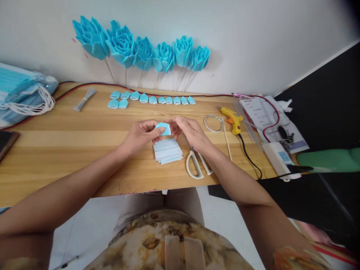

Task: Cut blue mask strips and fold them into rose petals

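Note:
My left hand (140,135) and my right hand (188,132) meet above the middle of the wooden table (70,146). Together they pinch a small folded light-blue piece (163,128), the fingers of both closed on it. Just below the hands lies a stack of cut light-blue pieces (167,150). A row of several folded blue petals (152,99) lies farther back on the table. White-handled scissors (197,165) rest under my right wrist.
Several blue fabric roses on sticks (140,50) lean against the wall. A pile of blue face masks (21,95) sits at far left. A yellow glue gun (233,119), a wire ring (213,123), a wooden stick (227,138) and a power strip (279,157) lie at right.

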Demonstrator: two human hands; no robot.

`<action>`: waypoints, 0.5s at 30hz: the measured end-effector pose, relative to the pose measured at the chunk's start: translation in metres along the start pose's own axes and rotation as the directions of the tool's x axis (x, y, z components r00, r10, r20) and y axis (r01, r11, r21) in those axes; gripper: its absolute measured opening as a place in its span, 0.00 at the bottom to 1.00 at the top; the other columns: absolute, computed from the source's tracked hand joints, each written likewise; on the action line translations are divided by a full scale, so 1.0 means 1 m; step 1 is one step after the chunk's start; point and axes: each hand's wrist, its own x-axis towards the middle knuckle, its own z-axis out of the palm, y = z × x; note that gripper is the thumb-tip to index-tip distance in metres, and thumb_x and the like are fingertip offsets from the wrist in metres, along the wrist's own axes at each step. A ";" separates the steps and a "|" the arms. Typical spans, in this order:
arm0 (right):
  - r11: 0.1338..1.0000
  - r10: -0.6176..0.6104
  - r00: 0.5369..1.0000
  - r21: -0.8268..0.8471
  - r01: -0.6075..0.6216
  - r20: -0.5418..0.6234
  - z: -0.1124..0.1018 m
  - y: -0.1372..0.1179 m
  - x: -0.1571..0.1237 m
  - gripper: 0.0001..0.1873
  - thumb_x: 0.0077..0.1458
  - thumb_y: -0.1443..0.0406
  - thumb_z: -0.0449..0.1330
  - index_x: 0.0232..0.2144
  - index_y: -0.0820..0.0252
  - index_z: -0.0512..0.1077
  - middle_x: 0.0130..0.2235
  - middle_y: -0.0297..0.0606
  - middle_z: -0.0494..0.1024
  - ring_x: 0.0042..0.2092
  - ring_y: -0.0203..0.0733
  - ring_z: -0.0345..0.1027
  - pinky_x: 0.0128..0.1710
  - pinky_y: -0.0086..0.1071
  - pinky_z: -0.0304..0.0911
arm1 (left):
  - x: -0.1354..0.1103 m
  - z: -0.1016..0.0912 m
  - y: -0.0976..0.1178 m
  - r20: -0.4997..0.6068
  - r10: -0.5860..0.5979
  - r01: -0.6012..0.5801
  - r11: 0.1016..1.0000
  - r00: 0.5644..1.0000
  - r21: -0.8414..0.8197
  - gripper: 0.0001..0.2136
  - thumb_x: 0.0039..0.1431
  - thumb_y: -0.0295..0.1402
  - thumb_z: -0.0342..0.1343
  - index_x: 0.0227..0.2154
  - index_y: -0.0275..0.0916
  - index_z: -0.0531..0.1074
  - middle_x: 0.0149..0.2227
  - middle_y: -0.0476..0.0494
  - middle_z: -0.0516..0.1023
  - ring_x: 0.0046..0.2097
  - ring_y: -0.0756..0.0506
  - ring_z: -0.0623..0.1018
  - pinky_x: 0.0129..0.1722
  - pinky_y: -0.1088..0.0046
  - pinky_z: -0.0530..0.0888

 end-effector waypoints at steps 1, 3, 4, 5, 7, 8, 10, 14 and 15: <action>1.000 0.019 1.000 0.018 -0.019 0.008 0.000 0.000 0.001 0.25 0.63 0.46 0.53 0.35 0.61 0.76 0.31 0.37 0.76 0.32 0.35 0.71 0.30 0.29 0.68 | 0.000 0.000 0.000 -0.005 0.004 -0.004 1.000 1.000 0.011 0.15 0.54 0.44 0.62 0.23 0.37 0.71 0.22 0.50 0.73 0.24 0.53 0.70 0.27 0.76 0.70; 1.000 0.023 1.000 0.019 -0.023 -0.004 0.001 0.000 0.001 0.25 0.61 0.45 0.54 0.32 0.61 0.74 0.30 0.36 0.75 0.31 0.35 0.69 0.29 0.28 0.66 | 0.000 0.000 0.000 -0.015 0.012 -0.012 0.999 1.000 0.030 0.16 0.54 0.45 0.62 0.22 0.37 0.70 0.22 0.50 0.73 0.24 0.52 0.70 0.27 0.76 0.70; 1.000 0.011 1.000 0.009 -0.011 -0.022 0.001 0.000 0.001 0.24 0.61 0.45 0.55 0.33 0.60 0.73 0.30 0.35 0.75 0.32 0.35 0.69 0.29 0.28 0.66 | 0.000 0.000 0.000 -0.021 0.018 -0.018 0.999 1.000 0.039 0.16 0.54 0.45 0.61 0.22 0.37 0.70 0.22 0.50 0.73 0.25 0.52 0.70 0.27 0.76 0.70; 1.000 -0.008 0.999 -0.002 0.008 -0.039 0.001 -0.001 0.001 0.22 0.61 0.46 0.56 0.34 0.59 0.72 0.31 0.35 0.75 0.32 0.34 0.69 0.30 0.28 0.66 | 0.001 0.000 -0.001 -0.026 0.023 -0.022 0.999 0.999 0.048 0.16 0.55 0.45 0.61 0.22 0.38 0.70 0.22 0.50 0.73 0.25 0.52 0.70 0.27 0.76 0.70; 0.999 -0.048 0.997 -0.026 0.046 -0.057 0.002 -0.003 0.000 0.18 0.61 0.49 0.58 0.35 0.59 0.72 0.31 0.33 0.75 0.34 0.34 0.68 0.32 0.28 0.65 | 0.001 0.000 -0.002 -0.032 0.029 -0.026 0.997 0.999 0.066 0.15 0.55 0.44 0.60 0.23 0.38 0.70 0.23 0.50 0.73 0.25 0.52 0.70 0.28 0.76 0.70; 0.997 -0.061 0.997 -0.040 0.059 -0.057 0.003 -0.004 0.000 0.16 0.60 0.52 0.59 0.35 0.58 0.71 0.31 0.33 0.74 0.34 0.34 0.68 0.33 0.28 0.64 | 0.001 0.000 -0.002 -0.033 0.031 -0.028 0.997 0.999 0.073 0.15 0.55 0.44 0.60 0.22 0.38 0.70 0.23 0.50 0.73 0.25 0.52 0.70 0.28 0.76 0.70; 0.995 -0.072 0.996 -0.073 0.069 -0.044 0.003 -0.004 0.000 0.12 0.59 0.55 0.60 0.33 0.59 0.71 0.31 0.32 0.74 0.34 0.33 0.67 0.34 0.28 0.63 | 0.001 0.000 -0.003 -0.034 0.039 -0.036 0.995 0.999 0.088 0.16 0.55 0.44 0.60 0.22 0.38 0.69 0.22 0.50 0.72 0.25 0.52 0.70 0.27 0.77 0.69; 0.992 -0.060 0.997 -0.111 0.055 -0.041 0.003 -0.003 0.000 0.10 0.56 0.58 0.62 0.30 0.59 0.71 0.29 0.31 0.73 0.31 0.33 0.65 0.33 0.29 0.60 | 0.000 0.001 -0.003 -0.022 0.056 -0.053 0.991 0.998 0.123 0.16 0.54 0.45 0.60 0.21 0.38 0.69 0.21 0.50 0.71 0.25 0.52 0.68 0.26 0.77 0.66; 0.992 -0.062 0.997 -0.110 0.056 -0.048 0.003 -0.002 0.000 0.10 0.55 0.59 0.62 0.30 0.59 0.71 0.29 0.31 0.73 0.31 0.33 0.65 0.33 0.29 0.60 | 0.000 0.002 -0.003 -0.018 0.056 -0.053 0.991 0.998 0.125 0.16 0.54 0.45 0.60 0.21 0.38 0.69 0.21 0.50 0.71 0.25 0.52 0.68 0.26 0.77 0.66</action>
